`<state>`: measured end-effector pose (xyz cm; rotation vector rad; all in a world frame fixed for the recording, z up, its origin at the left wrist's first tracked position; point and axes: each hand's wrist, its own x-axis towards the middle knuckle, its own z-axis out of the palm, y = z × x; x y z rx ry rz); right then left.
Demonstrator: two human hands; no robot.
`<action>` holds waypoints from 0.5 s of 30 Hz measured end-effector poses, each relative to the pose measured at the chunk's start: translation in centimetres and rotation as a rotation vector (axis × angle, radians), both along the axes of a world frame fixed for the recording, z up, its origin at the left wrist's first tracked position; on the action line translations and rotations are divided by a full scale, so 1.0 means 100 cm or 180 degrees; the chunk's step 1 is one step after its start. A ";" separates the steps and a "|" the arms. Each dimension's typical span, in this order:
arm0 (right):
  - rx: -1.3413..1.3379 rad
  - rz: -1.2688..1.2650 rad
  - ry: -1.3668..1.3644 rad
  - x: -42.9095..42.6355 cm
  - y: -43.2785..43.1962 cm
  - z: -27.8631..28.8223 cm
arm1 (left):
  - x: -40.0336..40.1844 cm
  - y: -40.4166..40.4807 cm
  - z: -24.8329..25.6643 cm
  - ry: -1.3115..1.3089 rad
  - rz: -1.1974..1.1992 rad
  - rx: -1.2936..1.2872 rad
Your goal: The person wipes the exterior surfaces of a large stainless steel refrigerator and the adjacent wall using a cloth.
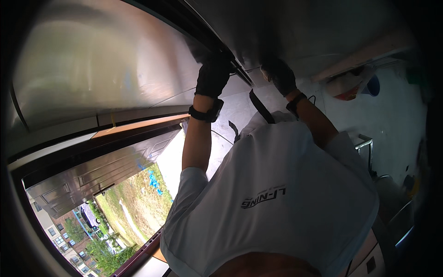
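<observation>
Both of my hands wear black gloves and are raised to a brushed-metal surface. My left hand [213, 78] is against or very near the dark seam strip [221, 52] between two metal panels; its fingers are lost in shadow. To the right of that strip, my right hand [279, 77] is bent, close to the darker metal panel [249, 31]. Whether either hand grips anything is hidden. The brighter metal panel [104, 52] spreads to the left with blurred reflections. A black strap [261, 106] sticks out near the hem of my pale shirt [277, 166].
At the left, a doorway frame [65, 166] borders a panelled door [104, 173] standing open to grass and buildings outside. On the right, a red-and-white bag [347, 88] and a blue object [372, 86] are on the pale floor [391, 124], beyond a metal-tube frame [368, 149].
</observation>
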<state>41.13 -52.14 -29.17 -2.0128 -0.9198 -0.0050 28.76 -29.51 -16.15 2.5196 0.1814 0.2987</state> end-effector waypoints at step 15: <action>0.2637 -0.3020 0.0188 0.086 -0.078 0.095 | 0.008 0.002 0.010 0.0354 -0.0059 -0.0976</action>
